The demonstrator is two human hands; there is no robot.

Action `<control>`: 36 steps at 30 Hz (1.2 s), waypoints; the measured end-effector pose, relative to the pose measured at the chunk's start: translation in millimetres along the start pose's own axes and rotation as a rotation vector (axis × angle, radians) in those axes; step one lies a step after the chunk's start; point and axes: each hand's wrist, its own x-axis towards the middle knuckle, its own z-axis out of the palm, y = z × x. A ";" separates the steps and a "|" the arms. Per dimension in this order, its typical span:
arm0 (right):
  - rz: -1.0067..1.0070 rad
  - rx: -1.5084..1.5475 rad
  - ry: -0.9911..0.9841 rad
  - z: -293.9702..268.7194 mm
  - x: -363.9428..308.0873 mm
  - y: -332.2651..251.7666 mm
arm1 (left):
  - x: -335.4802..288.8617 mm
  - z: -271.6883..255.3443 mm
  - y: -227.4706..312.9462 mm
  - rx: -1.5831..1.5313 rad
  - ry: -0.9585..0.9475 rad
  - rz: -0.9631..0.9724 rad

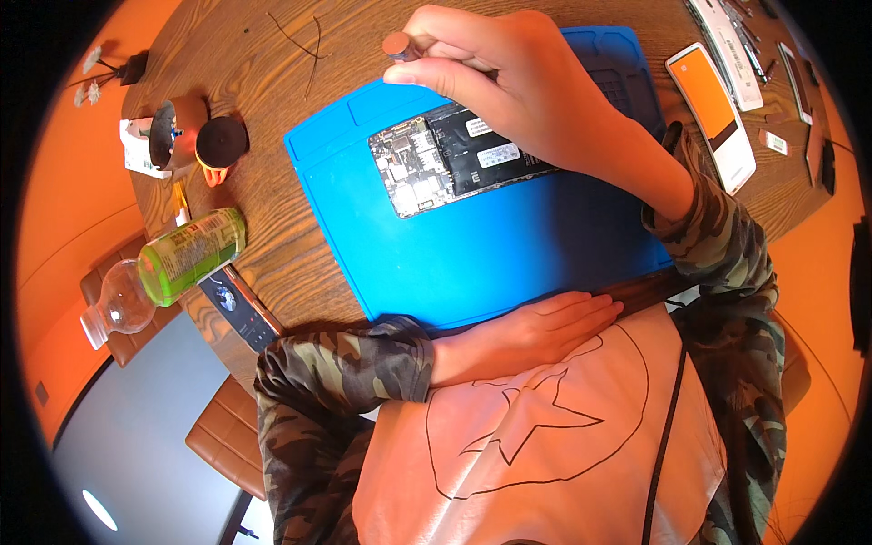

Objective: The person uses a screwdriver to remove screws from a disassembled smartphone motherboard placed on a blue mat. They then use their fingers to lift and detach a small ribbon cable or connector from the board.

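My right hand [509,77] is raised over the far part of a blue work mat [436,272]. Between its thumb and fingers it pinches a small dark cylinder [397,45] with a flat copper-brown end; any further part of it is hidden by the hand. Beneath that hand lies an opened phone [422,168], its circuit board bare on the left and a black battery with white labels on the right. Its right end is covered by my wrist. My left hand [554,327] rests flat along the mat's near edge, against my body, fingers stretched out and holding nothing.
Left on the wooden table are a green-labelled bottle [191,259] on its side, a dark phone [241,309], a copper-coloured cup [179,127] and a round black-topped container [222,139]. On the right lie a phone with an orange screen [713,104] and several slim tools [749,45].
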 end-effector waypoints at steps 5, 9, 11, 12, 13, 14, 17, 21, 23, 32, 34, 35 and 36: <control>-0.127 -0.055 0.198 3.1 0.8 -1.1 | -0.4 -1.6 -1.0 0.057 -0.031 0.033; -0.237 0.008 0.214 -1.4 0.9 5.5 | -1.0 -2.3 -2.3 0.043 -0.040 0.042; -0.252 0.052 0.190 -0.4 4.7 10.0 | -0.9 -1.9 -2.6 0.009 -0.037 0.040; -0.247 0.062 0.181 0.0 6.2 11.3 | -0.6 -1.3 -2.5 -0.025 -0.025 0.031; -0.221 0.049 0.177 -0.9 6.2 11.0 | -0.5 -0.7 -2.3 -0.056 -0.023 0.025; -0.196 0.037 0.173 -1.7 6.4 9.9 | -0.7 -0.2 -2.2 -0.044 -0.017 0.025; -0.128 0.026 0.097 -8.0 6.1 0.4 | -1.6 1.4 -1.3 -0.006 -0.018 0.025; -0.074 -0.145 -0.047 -25.5 4.9 -15.9 | -0.8 4.4 0.5 0.006 0.013 0.006; -0.073 -0.095 -0.082 -27.8 9.5 -18.6 | -1.1 5.2 0.5 -0.014 0.016 0.007; -0.187 -0.034 -0.180 -41.9 13.6 -23.7 | -1.5 3.7 -0.9 -0.044 0.016 0.017; -0.163 -0.123 -0.214 -52.4 8.7 -30.2 | -0.9 3.3 -0.3 -0.019 0.030 0.013; -0.135 -0.107 -0.231 -53.5 8.4 -28.8 | -0.9 3.2 -0.1 -0.008 0.029 0.013; -0.106 -0.093 -0.246 -54.9 8.4 -28.9 | -0.9 3.2 0.2 0.007 0.028 0.014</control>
